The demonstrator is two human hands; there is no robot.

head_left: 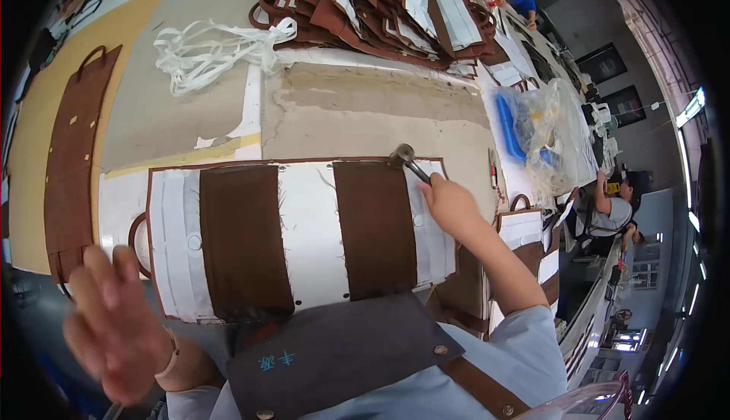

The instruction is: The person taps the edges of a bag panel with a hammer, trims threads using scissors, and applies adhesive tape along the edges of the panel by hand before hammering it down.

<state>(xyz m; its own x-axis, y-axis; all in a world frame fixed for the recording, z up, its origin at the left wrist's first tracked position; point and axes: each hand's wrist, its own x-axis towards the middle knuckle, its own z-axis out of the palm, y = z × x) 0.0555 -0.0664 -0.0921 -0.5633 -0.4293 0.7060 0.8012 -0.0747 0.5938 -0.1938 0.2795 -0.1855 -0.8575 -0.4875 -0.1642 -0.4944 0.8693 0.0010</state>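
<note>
A hammer (417, 170) is gripped by its handle in my right hand (454, 206), and its metal head rests on or just over the far edge of a bag panel. That bag panel (313, 226) lies flat in front of me, white with two dark brown bands, brown edging and a brown loop handle at its left end. Small round studs show along its edges. My left hand (114, 321) is raised left of the panel, fingers loosely bent and apart, with nothing visible in it; it is slightly blurred.
A long brown strip with a handle (74, 154) lies at left. White ribbon (217, 51) is heaped near a pile of brown bag pieces (372, 13). Rightward are a blue tray (509, 127), clear plastic bag (549, 135) and more panels (523, 228). Other people work at right and far back.
</note>
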